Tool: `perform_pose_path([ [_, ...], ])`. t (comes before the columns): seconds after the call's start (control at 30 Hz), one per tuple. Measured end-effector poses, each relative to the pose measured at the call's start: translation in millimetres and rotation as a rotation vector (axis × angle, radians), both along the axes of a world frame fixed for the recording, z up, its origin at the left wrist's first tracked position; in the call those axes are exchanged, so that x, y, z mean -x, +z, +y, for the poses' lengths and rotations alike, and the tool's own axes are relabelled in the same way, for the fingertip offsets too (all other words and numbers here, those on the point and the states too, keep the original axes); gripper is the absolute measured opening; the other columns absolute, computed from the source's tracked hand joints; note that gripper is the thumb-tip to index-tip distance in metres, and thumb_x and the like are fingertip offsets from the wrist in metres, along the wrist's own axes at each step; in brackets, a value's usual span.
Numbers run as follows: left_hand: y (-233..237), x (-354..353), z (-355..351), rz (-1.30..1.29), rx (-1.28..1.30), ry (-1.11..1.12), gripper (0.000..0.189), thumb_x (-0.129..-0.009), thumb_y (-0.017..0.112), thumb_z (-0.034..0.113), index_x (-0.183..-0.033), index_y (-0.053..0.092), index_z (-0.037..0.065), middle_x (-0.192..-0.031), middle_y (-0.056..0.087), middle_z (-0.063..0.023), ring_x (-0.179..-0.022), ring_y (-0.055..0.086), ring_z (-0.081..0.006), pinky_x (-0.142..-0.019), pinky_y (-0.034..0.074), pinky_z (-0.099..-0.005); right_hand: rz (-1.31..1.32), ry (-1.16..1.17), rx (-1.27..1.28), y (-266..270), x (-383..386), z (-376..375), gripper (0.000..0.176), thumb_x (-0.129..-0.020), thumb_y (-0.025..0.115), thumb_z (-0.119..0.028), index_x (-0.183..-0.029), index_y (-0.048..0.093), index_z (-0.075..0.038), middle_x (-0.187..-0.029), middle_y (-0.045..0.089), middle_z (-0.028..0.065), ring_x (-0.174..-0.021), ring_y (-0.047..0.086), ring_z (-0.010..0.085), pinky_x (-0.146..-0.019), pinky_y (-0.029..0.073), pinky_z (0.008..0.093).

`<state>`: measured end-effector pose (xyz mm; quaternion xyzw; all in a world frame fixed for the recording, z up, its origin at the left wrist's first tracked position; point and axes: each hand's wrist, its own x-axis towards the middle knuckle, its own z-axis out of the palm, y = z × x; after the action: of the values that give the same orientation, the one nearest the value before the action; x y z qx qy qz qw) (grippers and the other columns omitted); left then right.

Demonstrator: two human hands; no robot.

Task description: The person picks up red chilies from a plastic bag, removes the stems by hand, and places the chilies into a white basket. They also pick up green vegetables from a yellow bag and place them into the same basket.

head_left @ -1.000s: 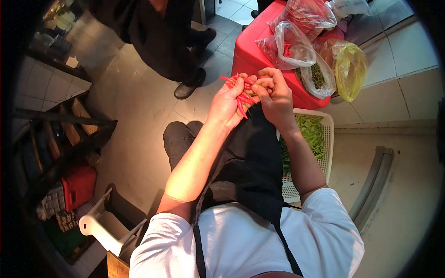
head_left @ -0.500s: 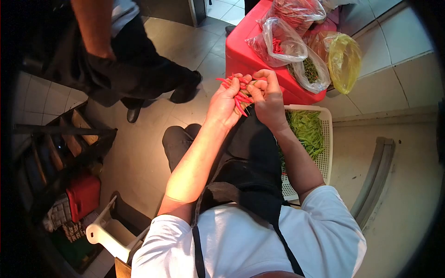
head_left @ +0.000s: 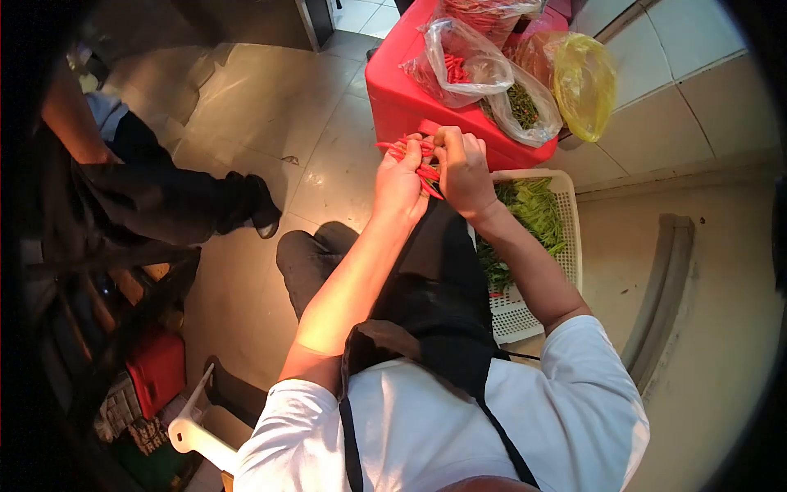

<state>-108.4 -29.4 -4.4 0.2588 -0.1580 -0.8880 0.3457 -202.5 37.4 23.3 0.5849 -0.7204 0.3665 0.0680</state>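
Several slim red chili peppers (head_left: 429, 175) stick out of my left hand (head_left: 398, 187), whose fingers and thumb are closed around the bunch. My right hand (head_left: 466, 174) is right beside it, fingers curled in a pinch against the ends of the chilies. What sits between the right fingertips is hidden by the hand itself. Both hands are held above my lap, in front of the red box. Below my right forearm stands a cream plastic basket (head_left: 571, 215) with long green chilies (head_left: 537, 215) and darker greens in it.
On the red box (head_left: 392, 90) lie clear bags, one with red chilies (head_left: 456, 69), another with small green pieces (head_left: 522, 107), plus a yellow bag (head_left: 584, 86). A person in dark trousers (head_left: 164, 201) is at the left. A dark rack (head_left: 123, 312) stands at lower left.
My right hand has turned and its fingers have curled in closer to the chilies. The person at the left has shifted further left. The view has swung slightly to the right.
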Motion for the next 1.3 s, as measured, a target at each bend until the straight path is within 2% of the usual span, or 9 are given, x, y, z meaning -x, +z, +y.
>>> perform_pose_path([
  [0.1, 17, 1, 3, -0.027, 0.013, -0.052, 0.016, -0.1, 0.049, 0.017, -0.11, 0.051, 0.005, -0.105, 0.062, -0.0107, -0.098, 0.062, -0.0233, -0.083, 0.054, -0.0429, 0.136, -0.096, -0.027, -16, 28, 9, 0.016, -0.085, 0.058, -0.006, -0.1, 0.053, -0.007, -0.083, 0.059, 0.0094, -0.08, 0.057, 0.0296, -0.073, 0.038, 0.0425],
  [0.2, 14, 4, -5, -0.014, -0.042, -0.077, 0.02, -0.1, 0.049, 0.019, -0.113, 0.048, 0.005, -0.111, 0.06, -0.0105, -0.109, 0.059, -0.0279, -0.088, 0.052, -0.0503, -0.114, -0.269, 0.125, 3, 80, 22, 0.025, -0.083, 0.062, -0.005, -0.106, 0.054, -0.004, -0.082, 0.059, 0.0151, -0.08, 0.056, 0.0346, -0.073, 0.043, 0.0457],
  [0.3, 7, 6, -8, 0.091, -0.107, -0.073, 0.02, -0.098, 0.05, 0.021, -0.11, 0.051, 0.004, -0.118, 0.058, -0.0132, -0.124, 0.049, -0.0362, -0.098, 0.045, -0.0579, 0.092, -0.364, 0.085, 0, 151, 22, 0.014, -0.084, 0.062, -0.008, -0.098, 0.059, -0.005, -0.087, 0.061, 0.0154, -0.084, 0.057, 0.0364, -0.074, 0.044, 0.0465],
  [0.47, 12, 6, -10, 0.286, -0.139, -0.167, 0.02, -0.099, 0.047, 0.019, -0.112, 0.052, 0.003, -0.124, 0.055, -0.0165, -0.123, 0.05, -0.0372, -0.1, 0.044, -0.0579, 0.426, -0.344, 0.047, 6, 173, 13, 0.016, -0.085, 0.063, -0.011, -0.099, 0.065, -0.004, -0.086, 0.064, 0.0137, -0.085, 0.061, 0.0327, -0.076, 0.047, 0.0412],
  [0.7, -4, 2, -15, 0.297, -0.071, -0.243, 0.022, -0.1, 0.047, 0.017, -0.117, 0.053, 0.005, -0.12, 0.058, -0.0141, -0.112, 0.059, -0.0275, -0.092, 0.052, -0.0479, -0.603, 0.117, -0.012, 39, 26, 7, 0.023, -0.081, 0.071, -0.012, -0.101, 0.067, -0.002, -0.088, 0.068, 0.0127, -0.075, 0.066, 0.0224, -0.067, 0.052, 0.0297],
  [1.0, 10, 6, -13, 0.32, -0.056, -0.18, 0.024, -0.1, 0.047, 0.021, -0.116, 0.052, 0.005, -0.126, 0.055, -0.0153, -0.121, 0.052, -0.033, -0.1, 0.046, -0.0538, -0.645, -0.055, 0.102, 35, 33, 2, 0.023, -0.083, 0.07, -0.013, -0.101, 0.065, 0.0, -0.089, 0.069, 0.0146, -0.078, 0.068, 0.0185, -0.067, 0.051, 0.0281],
  [1.17, 18, 5, -18, 0.397, -0.158, -0.098, 0.024, -0.101, 0.044, 0.023, -0.115, 0.051, 0.004, -0.128, 0.055, -0.0158, -0.126, 0.047, -0.035, -0.104, 0.041, -0.0569, -0.335, -0.229, 0.29, 44, 99, -42, 0.018, -0.085, 0.067, -0.013, -0.098, 0.065, 0.0, -0.078, 0.067, 0.012, -0.072, 0.066, 0.0183, -0.066, 0.051, 0.0295],
  [1.27, 21, 0, -19, 0.446, -0.166, -0.078, 0.026, -0.101, 0.041, 0.024, -0.115, 0.052, 0.005, -0.13, 0.053, -0.016, -0.129, 0.044, -0.0347, -0.106, 0.039, -0.0563, 0.135, -0.185, 0.286, 35, 119, -57, 0.018, -0.086, 0.066, -0.013, -0.098, 0.065, 0.0, -0.074, 0.066, 0.0108, -0.07, 0.066, 0.0181, -0.065, 0.051, 0.0311],
  [1.3, 22, -1, -23, 0.462, -0.161, -0.065, 0.027, -0.102, 0.04, 0.025, -0.115, 0.052, 0.005, -0.132, 0.053, -0.0161, -0.131, 0.043, -0.0348, -0.108, 0.037, -0.0563, -0.035, -0.141, 0.223, 42, 107, -57, 0.018, -0.087, 0.066, -0.013, -0.099, 0.065, 0.0, -0.075, 0.066, 0.0106, -0.07, 0.066, 0.0175, -0.065, 0.051, 0.0307],
])
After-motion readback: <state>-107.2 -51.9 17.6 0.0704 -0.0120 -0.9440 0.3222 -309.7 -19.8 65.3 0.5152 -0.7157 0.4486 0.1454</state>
